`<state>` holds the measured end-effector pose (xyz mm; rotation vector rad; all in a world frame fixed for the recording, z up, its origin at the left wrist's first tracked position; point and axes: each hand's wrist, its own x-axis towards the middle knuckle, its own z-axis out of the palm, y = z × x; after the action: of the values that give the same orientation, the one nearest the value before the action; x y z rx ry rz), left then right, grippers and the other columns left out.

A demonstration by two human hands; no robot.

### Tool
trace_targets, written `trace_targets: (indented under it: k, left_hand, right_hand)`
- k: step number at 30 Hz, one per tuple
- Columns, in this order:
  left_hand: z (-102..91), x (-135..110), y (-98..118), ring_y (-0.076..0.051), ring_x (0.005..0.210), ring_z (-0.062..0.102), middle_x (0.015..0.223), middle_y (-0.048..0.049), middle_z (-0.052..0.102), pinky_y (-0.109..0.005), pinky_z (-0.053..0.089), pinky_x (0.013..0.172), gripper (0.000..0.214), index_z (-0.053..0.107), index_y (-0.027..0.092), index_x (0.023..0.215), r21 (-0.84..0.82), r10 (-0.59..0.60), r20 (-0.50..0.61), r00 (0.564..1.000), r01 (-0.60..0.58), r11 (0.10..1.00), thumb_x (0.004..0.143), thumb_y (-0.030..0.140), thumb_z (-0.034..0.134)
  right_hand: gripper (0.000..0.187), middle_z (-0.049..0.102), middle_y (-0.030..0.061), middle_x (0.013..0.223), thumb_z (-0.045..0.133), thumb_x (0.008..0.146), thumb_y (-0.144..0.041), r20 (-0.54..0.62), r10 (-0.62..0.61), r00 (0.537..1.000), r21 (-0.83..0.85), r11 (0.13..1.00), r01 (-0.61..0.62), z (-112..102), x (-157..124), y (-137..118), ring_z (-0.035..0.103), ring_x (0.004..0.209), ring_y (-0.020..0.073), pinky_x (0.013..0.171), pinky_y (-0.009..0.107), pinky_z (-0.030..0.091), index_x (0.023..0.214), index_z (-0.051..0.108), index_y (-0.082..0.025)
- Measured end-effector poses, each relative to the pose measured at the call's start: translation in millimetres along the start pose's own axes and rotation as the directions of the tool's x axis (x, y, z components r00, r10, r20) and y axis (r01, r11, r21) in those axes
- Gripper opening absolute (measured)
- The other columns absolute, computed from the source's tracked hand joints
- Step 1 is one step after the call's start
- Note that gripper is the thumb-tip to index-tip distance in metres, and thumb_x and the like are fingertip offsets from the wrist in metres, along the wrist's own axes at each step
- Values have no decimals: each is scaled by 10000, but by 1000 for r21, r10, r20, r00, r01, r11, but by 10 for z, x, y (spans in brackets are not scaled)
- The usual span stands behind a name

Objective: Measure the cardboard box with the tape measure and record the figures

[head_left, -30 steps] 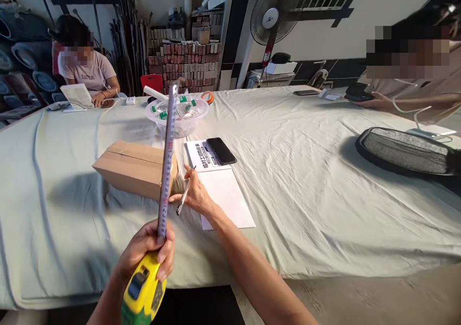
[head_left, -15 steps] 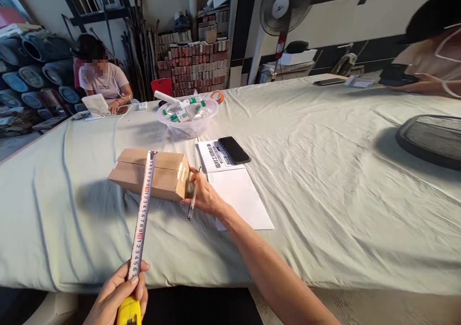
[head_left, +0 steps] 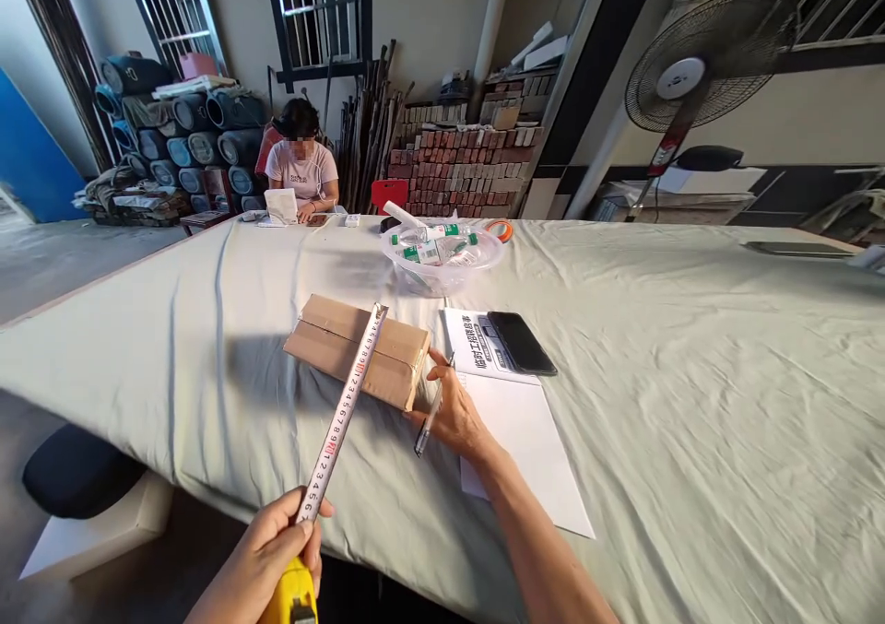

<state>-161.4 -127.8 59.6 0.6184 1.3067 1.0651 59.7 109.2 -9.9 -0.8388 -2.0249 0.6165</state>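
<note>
My left hand (head_left: 287, 541) is closed around the yellow tape measure (head_left: 294, 596). Its blade (head_left: 338, 421) is drawn out away from me and slants across the cardboard box (head_left: 356, 343); the hooked tip appears over the box's far edge, though I cannot tell whether it touches. The box lies on the cloth, its flaps closed. My right hand (head_left: 453, 412) grips the box's right end with thumb and fingers, and a pen (head_left: 429, 421) is tucked in the same hand. Just right of it lies an open booklet (head_left: 525, 449), with a black smartphone (head_left: 522, 343) on its printed page.
A clear plastic basin (head_left: 442, 278) of bottles stands beyond the box, an orange tape roll (head_left: 499, 230) beside it. A wrinkled pale cloth (head_left: 691, 403) covers the table. Another person (head_left: 302, 163) sits at the far left end. A stool (head_left: 89, 486) stands at lower left.
My view has swung left, so everything sits further right in the picture. The right-hand co-worker has left the view. Both hands keep their holds, the tape still across the box.
</note>
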Motion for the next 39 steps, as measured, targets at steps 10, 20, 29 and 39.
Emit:
trace_targets:
  k: [10,20,29,39]
  left_hand:
    - [-65,-58,-108,-179,647,571,717,-13,566,-308,456,631,356,649,182,1074,26,-37,27,999,36,999,847,456,636]
    - [11,7,-62,-187,654,574,715,-9,532,-312,468,645,353,642,176,1070,123,40,68,997,-48,991,873,462,580]
    - [-338,103,474,-157,618,494,679,0,547,-247,400,611,339,657,173,1023,662,39,172,984,-145,736,920,441,476]
    - [-643,432,1499,-151,553,480,632,24,480,-231,350,538,222,603,185,824,917,-73,251,965,-213,336,864,334,443]
  right_hand:
    - [527,313,192,1545,777,677,-331,22,2,1000,93,996,-4,-61,15,28,385,1405,345,1073,535,383,1027,391,-252]
    - [556,332,154,1506,797,668,-393,22,88,996,253,963,-91,-87,18,-23,332,1421,334,1100,569,331,1017,383,-267]
    - [465,489,58,1189,705,749,-493,84,223,971,594,771,-228,-284,55,-143,550,1085,238,837,395,526,963,354,-275]
    - [510,567,65,1122,716,718,-589,142,258,956,552,781,-293,-451,24,-192,574,1065,263,854,400,507,947,392,-269]
